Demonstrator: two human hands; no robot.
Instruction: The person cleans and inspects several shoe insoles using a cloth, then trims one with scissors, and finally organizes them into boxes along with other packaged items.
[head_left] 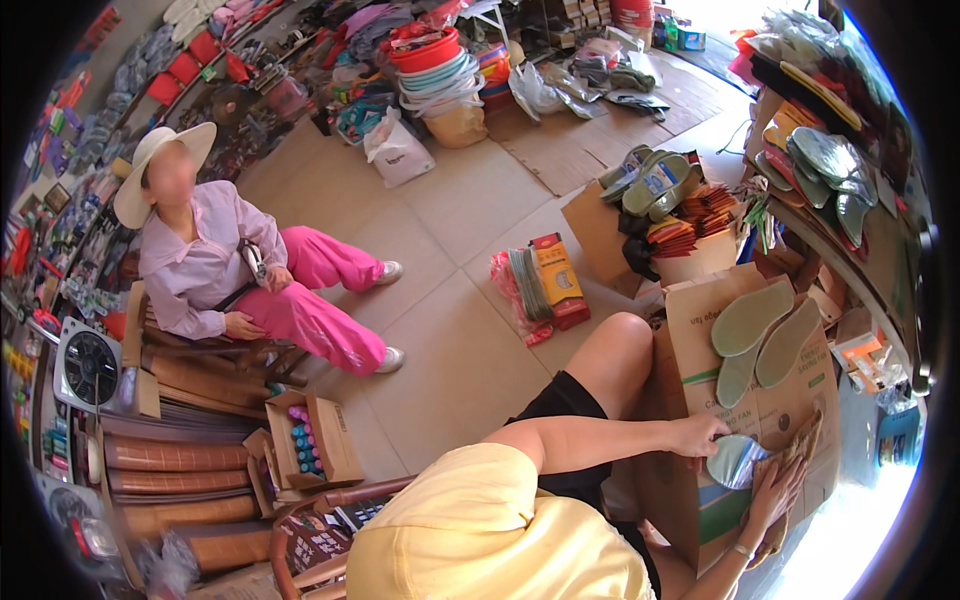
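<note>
My left hand (pixel 700 435) reaches across my bare knee and pinches a shiny silver-wrapped insole (pixel 735 462) against the top of a tall cardboard box (pixel 700 335). Just beside it, my right hand (pixel 772 492), with a bracelet at the wrist, lies with fingers spread on a stack of brown insoles (pixel 805 440) on the same box. Three grey-green insoles (pixel 752 318) lie loose higher up on the box top.
A person in pink with a white hat (pixel 165 165) sits on a wooden chair at the left. On the floor are a small open box of bottles (pixel 305 440), a wrapped bundle (pixel 540 280) and a box of insoles (pixel 655 190). A shelf of insoles (pixel 830 160) runs along the right.
</note>
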